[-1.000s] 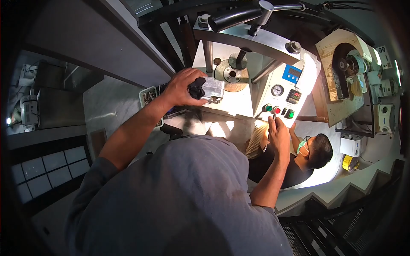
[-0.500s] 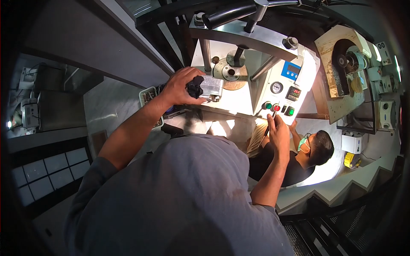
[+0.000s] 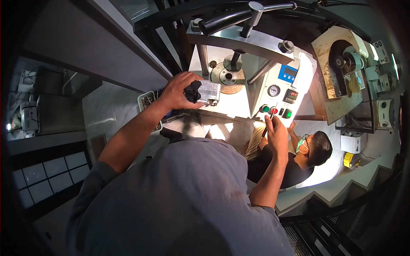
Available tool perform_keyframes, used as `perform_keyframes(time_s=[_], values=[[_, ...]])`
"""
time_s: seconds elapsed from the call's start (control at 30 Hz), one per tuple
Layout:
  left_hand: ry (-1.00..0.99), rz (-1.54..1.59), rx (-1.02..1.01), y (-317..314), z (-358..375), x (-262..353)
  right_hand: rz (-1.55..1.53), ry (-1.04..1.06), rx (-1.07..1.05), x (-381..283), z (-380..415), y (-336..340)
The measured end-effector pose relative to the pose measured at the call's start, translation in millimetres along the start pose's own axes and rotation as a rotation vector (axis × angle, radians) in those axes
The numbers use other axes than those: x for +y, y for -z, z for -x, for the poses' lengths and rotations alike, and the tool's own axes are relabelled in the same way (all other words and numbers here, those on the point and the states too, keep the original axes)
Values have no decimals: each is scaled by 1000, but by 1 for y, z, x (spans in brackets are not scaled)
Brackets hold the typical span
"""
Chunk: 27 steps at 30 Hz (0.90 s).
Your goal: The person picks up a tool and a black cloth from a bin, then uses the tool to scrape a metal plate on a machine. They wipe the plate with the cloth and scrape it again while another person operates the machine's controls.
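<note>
My left hand [image 3: 179, 91] is closed round a crumpled black cloth [image 3: 192, 91], pressed against the end of a silvery metal block [image 3: 209, 90]. The block rests at the front left of the white base of a press [image 3: 224, 102]. A round metal plate [image 3: 228, 73] lies behind it under the press's screw. At the control panel, my right hand [image 3: 276, 131] pinches a thin dark pen-like tool [image 3: 264, 132]. Its fingertips are just below the red button [image 3: 273, 111], beside a green button [image 3: 264, 108].
A steel crossbar [image 3: 243, 42] on posts spans the press, with a black-gripped handle [image 3: 226, 21] above. A seated person [image 3: 294, 160] in a mask is right of my right arm. A tray [image 3: 147, 100] stands left of the press, and a grinding machine [image 3: 341, 64] at the far right.
The whole view has shifted slightly left. Both hands keep nearly the same places, the left on the cloth and block, the right at the panel buttons.
</note>
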<state>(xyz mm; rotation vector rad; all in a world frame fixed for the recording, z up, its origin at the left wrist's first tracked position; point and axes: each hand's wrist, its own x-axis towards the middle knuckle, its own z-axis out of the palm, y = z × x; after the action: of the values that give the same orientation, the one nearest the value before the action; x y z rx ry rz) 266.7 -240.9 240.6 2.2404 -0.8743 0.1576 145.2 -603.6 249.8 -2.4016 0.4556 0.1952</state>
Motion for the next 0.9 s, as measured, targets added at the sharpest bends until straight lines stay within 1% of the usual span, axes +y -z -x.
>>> perform_keyframes(time_s=[0.47, 0.53, 0.9], values=[[21, 0, -7, -1, 0, -2, -17, 0, -6, 4, 1, -3], [-19, -20, 33, -1, -1, 0, 4, -8, -19, 3, 1, -3], [-15, -17, 25, -1, 0, 0, 9, -16, -19, 6, 3, -6]])
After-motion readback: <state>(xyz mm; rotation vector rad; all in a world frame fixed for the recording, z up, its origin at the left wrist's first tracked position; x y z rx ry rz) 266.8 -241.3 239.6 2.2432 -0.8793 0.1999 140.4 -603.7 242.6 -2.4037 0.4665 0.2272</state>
